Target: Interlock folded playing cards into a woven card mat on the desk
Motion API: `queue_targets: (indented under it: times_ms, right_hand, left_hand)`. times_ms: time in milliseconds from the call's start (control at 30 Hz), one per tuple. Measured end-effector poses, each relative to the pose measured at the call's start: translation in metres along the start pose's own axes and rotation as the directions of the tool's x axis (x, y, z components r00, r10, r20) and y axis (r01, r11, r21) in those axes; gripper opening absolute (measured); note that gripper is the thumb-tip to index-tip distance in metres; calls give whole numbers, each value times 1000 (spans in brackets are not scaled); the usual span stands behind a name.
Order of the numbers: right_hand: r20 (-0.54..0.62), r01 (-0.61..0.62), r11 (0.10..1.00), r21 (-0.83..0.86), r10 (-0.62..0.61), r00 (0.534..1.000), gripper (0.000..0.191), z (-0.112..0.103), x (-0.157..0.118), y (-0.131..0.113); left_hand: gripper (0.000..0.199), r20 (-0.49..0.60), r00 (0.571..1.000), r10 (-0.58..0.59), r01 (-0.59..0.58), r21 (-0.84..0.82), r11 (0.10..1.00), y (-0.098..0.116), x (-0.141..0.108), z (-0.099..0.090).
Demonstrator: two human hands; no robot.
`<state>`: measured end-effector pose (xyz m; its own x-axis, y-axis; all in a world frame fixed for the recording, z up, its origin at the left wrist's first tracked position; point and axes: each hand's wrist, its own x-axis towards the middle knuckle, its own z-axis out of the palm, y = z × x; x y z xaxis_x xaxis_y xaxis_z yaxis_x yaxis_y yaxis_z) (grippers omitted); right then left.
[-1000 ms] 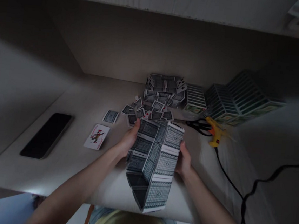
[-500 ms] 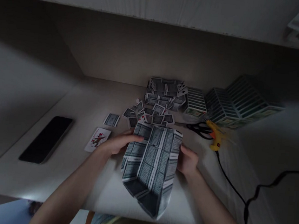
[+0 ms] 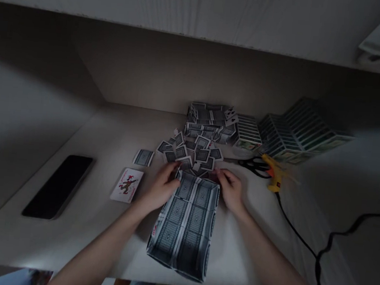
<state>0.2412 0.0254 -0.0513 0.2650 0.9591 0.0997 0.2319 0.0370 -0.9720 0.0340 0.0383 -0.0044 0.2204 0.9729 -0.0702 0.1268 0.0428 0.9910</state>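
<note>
An open box made of playing cards [image 3: 185, 227], patterned backs showing inside, is held tilted over the front of the desk. My left hand [image 3: 161, 189] grips its upper left edge, the thumb over the rim and the other fingers partly hidden behind the wall. At the far right corner, my right hand [image 3: 230, 192] has its thumb and fingers closed on the rim, fingertips partly out of sight. Just beyond the box lies a loose heap of cut card pieces [image 3: 202, 156]. A single face-down card piece [image 3: 143, 157] and a joker card [image 3: 127, 185] lie left of my left hand.
A black phone [image 3: 58, 186] lies on the left. Behind the heap stands a larger card structure [image 3: 209, 117], beside stacked card boxes [image 3: 248, 130]. Black scissors [image 3: 253, 165] and a yellow glue gun [image 3: 276, 174] with a black cable [image 3: 294, 228] are at right. A shelf [image 3: 202, 13] overhangs the desk.
The card box has turned and levelled, showing more of its inside. Both hands have moved toward its far end, the right one now at the far corner.
</note>
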Motion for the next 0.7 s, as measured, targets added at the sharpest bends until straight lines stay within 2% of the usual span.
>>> queue_targets:
  times_ms: [67, 167, 300, 400, 533, 633, 700]
  right_hand:
    - [-33, 108, 987, -119, -113, 993, 29, 1, 6, 2]
    - [-62, 193, 958, -213, -211, 976, 27, 2, 19, 3]
    - [-141, 218, 934, -284, -266, 954, 28, 3, 40, 8]
    - [-160, 221, 922, -317, -282, 946, 30, 2, 49, 13]
    - [-113, 246, 910, -333, -297, 948, 31, 2, 49, 16]
    - [-100, 277, 900, -335, -327, 940, 27, 2, 49, 16]
    - [-103, 305, 892, -335, -356, 929, 22, 3, 50, 14]
  left_hand:
    - [55, -107, 994, -6, -5, -103, 995, -4, -3, 7]
    - [41, -175, 984, -32, 20, -69, 997, -4, -6, 14]
    - [25, -224, 973, -48, 39, -43, 998, 0, -4, 15]
    - [19, -217, 975, -42, 25, -81, 996, 0, 1, 14]
    - [12, -216, 976, -36, 16, -97, 995, -5, 5, 15]
    - [15, -205, 977, -58, 27, -152, 988, -13, 6, 17]
    - [18, -158, 985, -70, 36, -206, 978, -17, 7, 19]
